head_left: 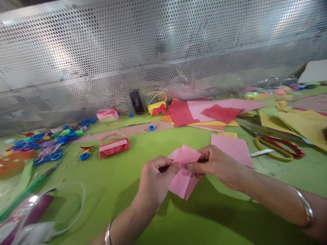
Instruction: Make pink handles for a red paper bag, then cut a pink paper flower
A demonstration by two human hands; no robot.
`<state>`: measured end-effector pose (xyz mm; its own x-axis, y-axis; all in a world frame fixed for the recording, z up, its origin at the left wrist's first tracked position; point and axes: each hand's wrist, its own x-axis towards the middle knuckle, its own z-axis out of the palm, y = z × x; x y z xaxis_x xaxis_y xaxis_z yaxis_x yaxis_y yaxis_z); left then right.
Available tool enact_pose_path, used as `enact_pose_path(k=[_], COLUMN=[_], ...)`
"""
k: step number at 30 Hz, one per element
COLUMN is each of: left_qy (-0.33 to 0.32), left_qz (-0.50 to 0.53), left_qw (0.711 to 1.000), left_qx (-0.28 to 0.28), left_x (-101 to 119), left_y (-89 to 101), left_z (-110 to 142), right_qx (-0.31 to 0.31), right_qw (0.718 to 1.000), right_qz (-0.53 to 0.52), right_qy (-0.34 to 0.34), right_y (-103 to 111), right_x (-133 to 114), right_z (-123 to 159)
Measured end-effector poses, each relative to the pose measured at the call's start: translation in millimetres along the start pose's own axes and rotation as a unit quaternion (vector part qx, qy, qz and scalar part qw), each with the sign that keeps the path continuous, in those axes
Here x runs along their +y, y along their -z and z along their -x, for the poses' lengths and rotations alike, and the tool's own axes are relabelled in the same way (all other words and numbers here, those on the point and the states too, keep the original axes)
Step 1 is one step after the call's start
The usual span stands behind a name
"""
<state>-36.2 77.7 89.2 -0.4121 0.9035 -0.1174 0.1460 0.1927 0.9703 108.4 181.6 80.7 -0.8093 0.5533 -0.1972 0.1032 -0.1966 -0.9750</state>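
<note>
Both my hands hold one folded pink paper point(183, 173) above the green table cover point(122, 190). My left hand point(155, 180) pinches its left edge with thumb and fingers closed. At the paper's upper right edge, my right hand point(217, 165) grips with the fingers curled over a fold. A metal bangle sits on each wrist. A flat pink sheet point(233, 149) lies just behind my right hand.
A red and pink paper basket point(113, 145) stands left of centre, a pink box point(107, 115) and a yellow basket point(157, 106) further back. Loose coloured sheets point(204, 114) lie behind, scissors point(277, 148) at right, bottle caps point(51, 139) at left, a perforated metal wall point(163, 51) at the back.
</note>
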Motion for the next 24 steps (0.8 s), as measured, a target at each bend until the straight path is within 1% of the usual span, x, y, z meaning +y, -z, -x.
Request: enact_pose_path(k=[2,4,6,9,12,14,16,18,20,21,22,24], left_qy=[0.008,0.002,-0.021,-0.037,-0.044,-0.054,-0.052,-0.042,-0.038,-0.039,-0.037,-0.027], left_qz=[-0.022,-0.063,-0.106,-0.15,-0.174,-0.179,-0.169,-0.152,-0.131,-0.118,-0.102,-0.061], left_qw=[0.999,0.994,0.989,0.983,0.98,0.98,0.981,0.985,0.989,0.992,0.994,0.998], left_qx=[-0.048,-0.092,-0.105,-0.096,-0.079,-0.073,-0.078,-0.075,-0.053,-0.036,-0.02,-0.003], left_x=[1,2,1,0,0,2,3,5,5,4,3,1], left_y=[2.3,4.3,5.3,5.0,4.8,5.9,7.6,8.8,8.5,7.8,6.7,4.3], left_z=[-1,-3,-4,-3,-1,0,-1,-1,-1,-1,-1,-1], right_qx=[-0.004,-0.011,-0.024,-0.025,0.01,0.035,0.06,0.104,0.151,0.158,0.147,0.091], right_qw=[1.0,1.0,0.999,0.998,0.996,0.995,0.995,0.994,0.987,0.985,0.987,0.994], right_qz=[-0.002,0.0,0.008,0.047,0.092,0.096,0.078,0.02,-0.037,-0.042,-0.025,0.045], right_qy=[-0.008,-0.019,-0.028,-0.028,-0.004,0.008,0.015,0.029,0.049,0.053,0.05,0.031], right_y=[-2,-5,-6,-4,2,7,12,18,19,18,15,6], right_x=[-1,-3,-3,-3,-2,-3,-4,-6,-7,-7,-6,-5], right_z=[1,3,4,5,4,2,-1,-3,-3,-2,-1,3])
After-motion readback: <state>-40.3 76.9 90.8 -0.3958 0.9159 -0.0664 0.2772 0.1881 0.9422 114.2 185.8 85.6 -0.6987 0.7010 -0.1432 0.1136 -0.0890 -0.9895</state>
